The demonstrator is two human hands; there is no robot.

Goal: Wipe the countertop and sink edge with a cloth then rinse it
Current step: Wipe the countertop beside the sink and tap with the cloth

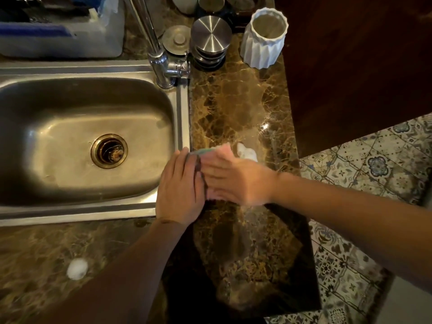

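Note:
Both hands press flat on a cloth (205,150) at the right edge of the steel sink (182,113), on the brown marble countertop (238,101). Only a greenish strip of the cloth shows past the fingertips; the hands hide the remainder. My left hand (180,188) lies over the sink rim. My right hand (233,176) is blurred with motion and lies beside it on the counter. A blob of white foam (247,153) sits just beyond my right fingertips. A second foam blob (77,268) lies on the counter in front of the sink.
A chrome faucet (161,61) stands at the sink's back right corner. Behind it are stacked steel lids (210,40) and a white ribbed vase (264,38). A dish rack (60,26) is at back left. The counter ends at right above a patterned tile floor (374,174).

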